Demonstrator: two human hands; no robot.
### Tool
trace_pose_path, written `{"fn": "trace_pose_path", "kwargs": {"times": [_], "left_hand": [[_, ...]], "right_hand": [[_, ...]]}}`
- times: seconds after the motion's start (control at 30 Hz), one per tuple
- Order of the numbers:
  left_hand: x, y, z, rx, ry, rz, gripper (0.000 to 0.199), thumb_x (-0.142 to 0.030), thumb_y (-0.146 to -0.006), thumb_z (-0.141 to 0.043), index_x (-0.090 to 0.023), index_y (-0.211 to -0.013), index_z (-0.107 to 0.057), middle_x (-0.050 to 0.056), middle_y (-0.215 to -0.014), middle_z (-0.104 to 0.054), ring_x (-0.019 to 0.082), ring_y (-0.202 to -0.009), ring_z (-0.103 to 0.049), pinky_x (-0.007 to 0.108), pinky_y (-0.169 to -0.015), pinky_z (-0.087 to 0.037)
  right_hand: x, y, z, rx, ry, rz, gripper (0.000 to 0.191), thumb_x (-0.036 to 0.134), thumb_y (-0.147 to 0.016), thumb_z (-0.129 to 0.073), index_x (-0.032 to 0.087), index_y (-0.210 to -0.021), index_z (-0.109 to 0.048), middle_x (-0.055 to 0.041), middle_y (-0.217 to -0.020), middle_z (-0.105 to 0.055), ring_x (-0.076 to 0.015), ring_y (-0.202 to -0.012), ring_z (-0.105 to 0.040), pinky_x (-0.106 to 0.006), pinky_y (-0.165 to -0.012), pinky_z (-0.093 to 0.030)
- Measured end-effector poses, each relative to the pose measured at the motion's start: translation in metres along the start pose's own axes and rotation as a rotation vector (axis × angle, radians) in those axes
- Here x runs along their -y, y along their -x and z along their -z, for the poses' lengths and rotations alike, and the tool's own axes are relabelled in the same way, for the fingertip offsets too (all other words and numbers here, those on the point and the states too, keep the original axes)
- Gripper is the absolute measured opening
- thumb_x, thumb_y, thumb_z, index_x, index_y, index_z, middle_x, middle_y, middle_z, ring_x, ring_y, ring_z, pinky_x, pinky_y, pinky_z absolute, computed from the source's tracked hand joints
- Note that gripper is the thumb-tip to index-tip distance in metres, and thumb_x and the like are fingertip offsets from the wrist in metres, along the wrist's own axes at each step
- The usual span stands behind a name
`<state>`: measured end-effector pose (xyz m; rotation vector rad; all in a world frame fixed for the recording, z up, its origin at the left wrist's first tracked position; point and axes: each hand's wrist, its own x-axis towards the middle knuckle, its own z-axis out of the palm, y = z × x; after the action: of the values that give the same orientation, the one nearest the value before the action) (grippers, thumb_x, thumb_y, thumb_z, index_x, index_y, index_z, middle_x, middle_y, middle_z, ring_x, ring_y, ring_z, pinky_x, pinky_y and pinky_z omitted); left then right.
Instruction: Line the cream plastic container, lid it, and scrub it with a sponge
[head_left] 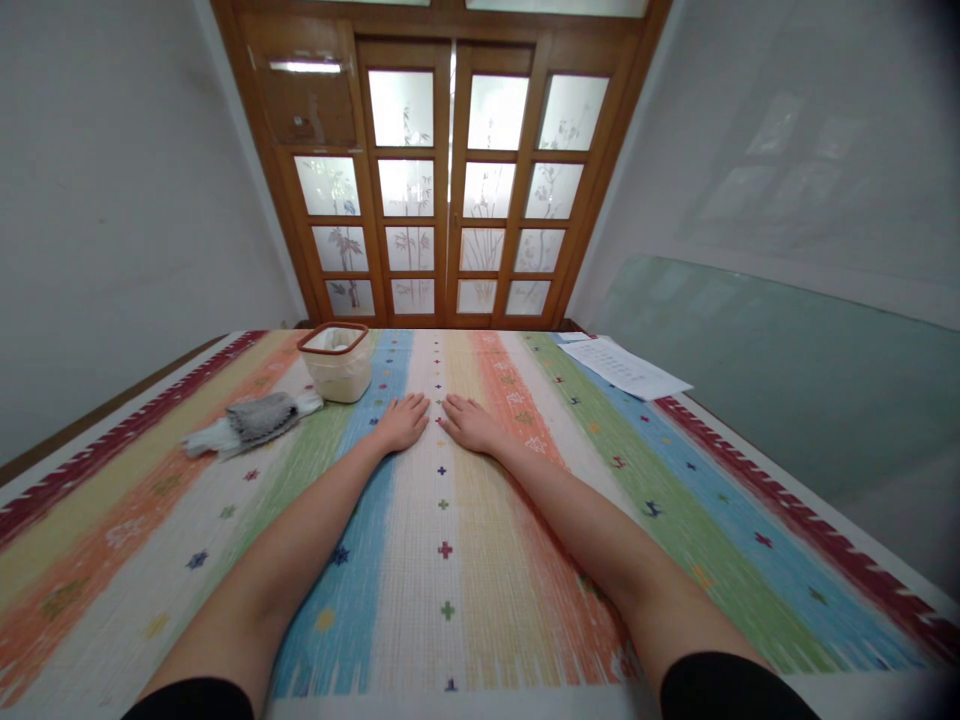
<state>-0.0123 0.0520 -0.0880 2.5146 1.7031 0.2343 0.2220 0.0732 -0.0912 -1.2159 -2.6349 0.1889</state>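
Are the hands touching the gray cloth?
No, the left hand and right hand rest on the striped tablecloth, apart from the gray cloth.

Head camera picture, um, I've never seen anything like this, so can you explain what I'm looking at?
There's no machine here: a camera worn on someone's head looks forward and down at their own bare arms. The left hand and right hand rest palm-down, close together, on a striped cloth; neither appears to hold anything. Toward the left are a brown-rimmed container and a gray-and-white bundle; toward the right lies paper. Beyond stand wooden doors with glass panes.
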Motion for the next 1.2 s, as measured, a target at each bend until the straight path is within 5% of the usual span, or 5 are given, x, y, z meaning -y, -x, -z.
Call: {"fn": "trace_pose_path", "kwargs": {"times": [1.2], "left_hand": [[0.0001, 0.0003, 0.001, 0.011, 0.017, 0.006, 0.061, -0.042, -0.108, -0.03, -0.018, -0.163, -0.039, 0.012, -0.174, -0.028, 0.032, -0.162, -0.025, 0.06, -0.13, -0.019]], "right_hand": [[0.0031, 0.0014, 0.0029, -0.002, 0.007, 0.002, 0.071, 0.057, -0.109, -0.027, 0.014, -0.163, -0.04, -0.017, -0.171, -0.035, -0.0293, -0.16, -0.03, -0.051, -0.13, -0.022]]}}
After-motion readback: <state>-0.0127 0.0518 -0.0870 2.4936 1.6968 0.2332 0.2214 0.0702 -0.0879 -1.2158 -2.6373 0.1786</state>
